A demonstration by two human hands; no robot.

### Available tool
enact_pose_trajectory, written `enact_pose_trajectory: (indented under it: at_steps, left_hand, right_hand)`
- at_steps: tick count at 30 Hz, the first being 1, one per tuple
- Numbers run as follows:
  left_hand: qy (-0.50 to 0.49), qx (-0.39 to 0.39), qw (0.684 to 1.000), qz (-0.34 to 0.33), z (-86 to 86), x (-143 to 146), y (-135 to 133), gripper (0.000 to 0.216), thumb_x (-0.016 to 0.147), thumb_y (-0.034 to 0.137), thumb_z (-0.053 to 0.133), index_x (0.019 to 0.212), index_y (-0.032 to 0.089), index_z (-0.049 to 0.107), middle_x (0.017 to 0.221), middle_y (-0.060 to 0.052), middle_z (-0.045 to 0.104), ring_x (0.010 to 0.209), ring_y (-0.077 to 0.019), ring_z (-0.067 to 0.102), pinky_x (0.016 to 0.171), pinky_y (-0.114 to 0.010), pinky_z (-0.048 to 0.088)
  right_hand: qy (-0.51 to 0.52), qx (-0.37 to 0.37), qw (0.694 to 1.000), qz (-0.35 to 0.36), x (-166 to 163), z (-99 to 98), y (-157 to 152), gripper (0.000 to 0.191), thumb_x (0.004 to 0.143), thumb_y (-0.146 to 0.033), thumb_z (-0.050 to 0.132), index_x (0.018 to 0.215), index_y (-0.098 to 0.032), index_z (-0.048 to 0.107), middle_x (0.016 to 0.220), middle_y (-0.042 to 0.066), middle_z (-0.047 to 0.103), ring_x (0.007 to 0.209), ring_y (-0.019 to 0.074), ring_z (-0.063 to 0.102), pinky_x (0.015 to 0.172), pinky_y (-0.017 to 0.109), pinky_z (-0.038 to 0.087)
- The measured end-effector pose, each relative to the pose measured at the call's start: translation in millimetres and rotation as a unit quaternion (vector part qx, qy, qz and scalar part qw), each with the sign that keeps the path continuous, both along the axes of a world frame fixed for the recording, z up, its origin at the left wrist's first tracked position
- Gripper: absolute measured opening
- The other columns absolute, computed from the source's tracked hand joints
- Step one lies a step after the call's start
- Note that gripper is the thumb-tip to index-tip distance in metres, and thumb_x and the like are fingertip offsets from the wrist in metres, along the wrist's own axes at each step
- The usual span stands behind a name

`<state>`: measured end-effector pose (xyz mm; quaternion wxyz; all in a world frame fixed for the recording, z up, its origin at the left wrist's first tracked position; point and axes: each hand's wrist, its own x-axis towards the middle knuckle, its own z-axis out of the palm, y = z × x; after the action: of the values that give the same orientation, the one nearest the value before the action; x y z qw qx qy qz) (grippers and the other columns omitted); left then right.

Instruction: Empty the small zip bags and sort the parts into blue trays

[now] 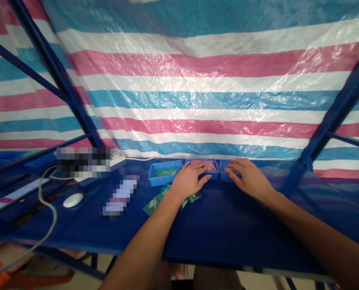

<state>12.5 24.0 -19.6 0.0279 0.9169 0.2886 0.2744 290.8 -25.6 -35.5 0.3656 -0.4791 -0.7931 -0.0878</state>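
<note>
My left hand (189, 179) lies palm down at the middle blue bin (217, 173), its fingers stretched over the near left part and its thumb apart. Pinkish-red pieces (208, 165) show inside that bin. My right hand (248, 176) reaches over the right blue bin (223, 175), fingers extended and thumb apart; small, indistinct contents are partly hidden under it. To the left stands another blue bin (156, 182) with small green pieces (167, 172). Green-and-white flat packets (152, 204) lie on the table below my left hand and forearm, partly covered.
The blue table (227, 233) has a white oval object (73, 200), a blurred-out flat object (121, 195) and a pale cable (54, 219) on its left. Blue metal posts (333, 96) frame a striped plastic sheet (197, 92) behind. A white power strip (115, 162) lies near the back.
</note>
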Motion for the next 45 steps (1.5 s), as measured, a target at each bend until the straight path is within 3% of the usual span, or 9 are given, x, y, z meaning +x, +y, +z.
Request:
enact_pose_trajectory:
  at_steps: [5, 9, 12, 15, 22, 29, 35, 41, 45]
  left_hand:
    - [-0.033, 0.002, 0.999, -0.003, 3.5, -7.4, -2.8, 0.042, 0.106, 0.042, 0.055, 0.140, 0.021, 0.069, 0.147, -0.014, 0.067, 0.142, -0.0283, 0.059, 0.125, -0.046, 0.040]
    - [-0.088, 0.016, 0.995, 0.042, 8.6, -20.1, -4.8, 0.047, 0.107, 0.038, 0.053, 0.150, 0.019, 0.059, 0.145, -0.014, 0.066, 0.138, -0.0284, 0.059, 0.122, -0.045, 0.044]
    - [-0.130, 0.021, 0.990, 0.060, 13.5, -28.1, -7.9, 0.040, 0.109, 0.035, 0.049, 0.142, 0.019, 0.064, 0.137, -0.014, 0.069, 0.132, -0.0281, 0.062, 0.119, -0.045, 0.046]
    - [-0.156, 0.015, 0.986, 0.052, 17.2, -28.9, -13.2, 0.036, 0.110, 0.035, 0.046, 0.133, 0.019, 0.068, 0.127, -0.013, 0.072, 0.123, -0.0269, 0.065, 0.114, -0.044, 0.049]
    - [-0.146, -0.004, 0.989, 0.006, 17.1, -18.6, -22.6, 0.035, 0.109, 0.033, 0.049, 0.134, 0.021, 0.070, 0.127, -0.011, 0.073, 0.122, -0.0273, 0.065, 0.113, -0.043, 0.049]
    - [-0.137, -0.014, 0.990, -0.013, 16.1, -12.9, -26.7, 0.032, 0.109, 0.031, 0.049, 0.131, 0.021, 0.070, 0.134, -0.010, 0.073, 0.127, -0.0268, 0.065, 0.116, -0.042, 0.047]
    - [-0.139, -0.011, 0.990, -0.025, 16.1, -11.4, -29.6, 0.031, 0.110, 0.030, 0.048, 0.129, 0.023, 0.071, 0.133, -0.007, 0.074, 0.127, -0.0251, 0.065, 0.117, -0.041, 0.046]
    - [-0.136, -0.023, 0.989, -0.046, 12.5, -4.8, -33.9, 0.032, 0.110, 0.030, 0.048, 0.131, 0.023, 0.071, 0.132, -0.009, 0.075, 0.128, -0.0247, 0.067, 0.117, -0.039, 0.048]
    - [-0.151, -0.051, 0.984, -0.078, 10.7, -1.2, -37.4, 0.031, 0.108, 0.032, 0.053, 0.131, 0.023, 0.072, 0.131, -0.009, 0.076, 0.126, -0.0240, 0.069, 0.115, -0.038, 0.052]
  right_hand:
    - [0.015, 0.001, 0.999, 0.042, -15.4, -1.3, -7.5, 0.028, 0.104, -0.036, 0.059, 0.123, -0.025, 0.076, 0.122, 0.014, 0.074, 0.122, 0.0369, 0.063, 0.112, 0.062, 0.047]
    - [-0.019, -0.041, 0.985, 0.164, -55.2, -4.2, -27.6, 0.033, 0.103, -0.031, 0.062, 0.135, -0.028, 0.071, 0.128, 0.012, 0.075, 0.135, 0.0344, 0.059, 0.119, 0.060, 0.045]
    - [-0.083, -0.088, 0.957, 0.262, -78.6, -7.5, -38.6, 0.044, 0.105, -0.032, 0.061, 0.148, -0.025, 0.064, 0.160, 0.013, 0.055, 0.156, 0.0339, 0.040, 0.127, 0.058, 0.038]
    - [-0.098, -0.128, 0.940, 0.301, -84.3, -10.1, -40.0, 0.047, 0.106, -0.033, 0.060, 0.153, -0.027, 0.061, 0.170, 0.011, 0.043, 0.160, 0.0326, 0.035, 0.130, 0.055, 0.034]
    - [-0.045, -0.170, 0.942, 0.287, -65.6, -8.8, -33.4, 0.035, 0.105, -0.037, 0.062, 0.137, -0.029, 0.073, 0.136, 0.009, 0.075, 0.134, 0.0287, 0.065, 0.119, 0.051, 0.049]
    - [-0.047, -0.167, 0.943, 0.285, -71.6, -13.8, -33.9, 0.049, 0.102, -0.040, 0.066, 0.150, -0.027, 0.062, 0.156, 0.011, 0.061, 0.147, 0.0301, 0.054, 0.125, 0.051, 0.042]
    - [-0.058, -0.139, 0.952, 0.267, -66.0, -11.3, -27.8, 0.028, 0.102, -0.035, 0.067, 0.128, -0.027, 0.074, 0.122, 0.009, 0.077, 0.115, 0.0273, 0.071, 0.108, 0.047, 0.054]
    - [-0.112, -0.113, 0.959, 0.236, -63.8, -8.2, -30.5, 0.030, 0.099, -0.022, 0.063, 0.128, -0.024, 0.073, 0.104, 0.010, 0.074, 0.102, 0.0275, 0.069, 0.095, 0.044, 0.055]
    - [-0.045, -0.107, 0.970, 0.214, -65.0, -12.9, -28.3, 0.022, 0.093, -0.013, 0.061, 0.107, -0.022, 0.075, 0.099, 0.009, 0.073, 0.095, 0.0261, 0.068, 0.090, 0.042, 0.055]
